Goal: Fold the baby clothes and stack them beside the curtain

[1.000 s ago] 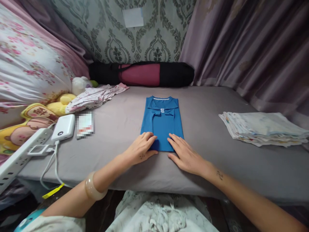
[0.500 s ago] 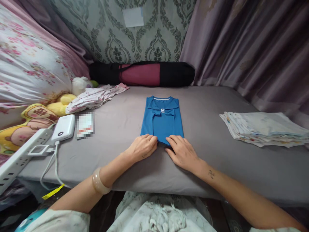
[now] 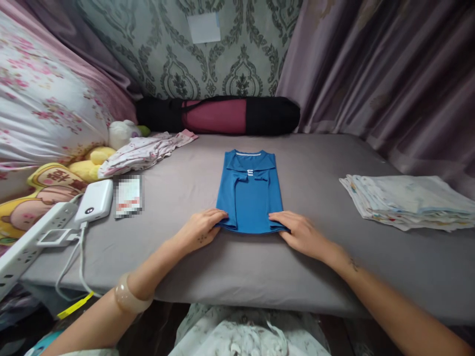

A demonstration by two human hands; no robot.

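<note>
A blue shirt (image 3: 252,198) lies on the grey sheet, its sides folded inward and its collar at the far end. A small white mark shows near the neckline. My left hand (image 3: 203,226) pinches the shirt's near left corner, thumb below and fingers on top. At the near right corner, my right hand (image 3: 302,232) grips the hem in the same way. The near edge between both hands lies fairly straight, curving slightly toward me.
A stack of folded white cloths (image 3: 408,202) lies at right. On the left are a power strip (image 3: 37,242), a white power bank (image 3: 94,200) with cables, a crumpled patterned garment (image 3: 144,153) and plush toys (image 3: 89,165). A black and red long bag (image 3: 215,117) lines the wall.
My hands have moved apart, from the middle of the near hem out to its two corners. The near edge now lies spread wider and flatter.
</note>
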